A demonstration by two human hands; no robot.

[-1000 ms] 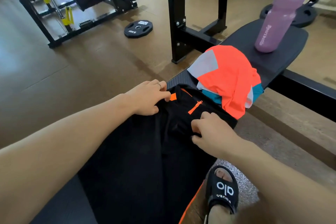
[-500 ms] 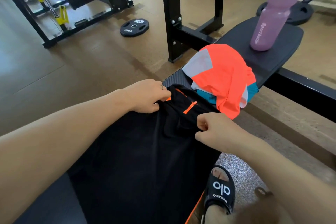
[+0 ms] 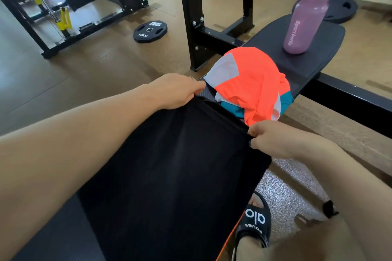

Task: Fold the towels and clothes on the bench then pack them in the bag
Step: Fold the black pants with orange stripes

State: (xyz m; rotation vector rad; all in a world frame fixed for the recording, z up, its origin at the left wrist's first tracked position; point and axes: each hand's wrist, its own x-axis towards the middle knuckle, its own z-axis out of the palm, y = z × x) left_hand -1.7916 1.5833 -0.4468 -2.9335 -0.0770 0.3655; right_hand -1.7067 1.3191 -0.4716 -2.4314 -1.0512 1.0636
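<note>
Head view shows us both hands on a black garment (image 3: 174, 171) that lies spread along the near part of the bench (image 3: 314, 48). Our left hand (image 3: 176, 91) grips its far corner at the left edge of the bench, fingers curled around the cloth. Our right hand (image 3: 273, 140) pinches the other far corner at the right edge, and the hem between the two hands is pulled straight.

We judge the cloth to be thin, soft and light; it hangs smoothly and has no stiffness, so it will sag wherever it is not held. It may be a little slippery, like sports fabric. For this reason the two corners seem the good places to hold, because the tight edge keeps the fold even.

Just beyond the hem lies an orange garment (image 3: 252, 82) in a loose heap with some teal cloth under it, not yet folded. At the far end of the bench stands a purple bottle (image 3: 307, 19). We do not see the bag.
</note>
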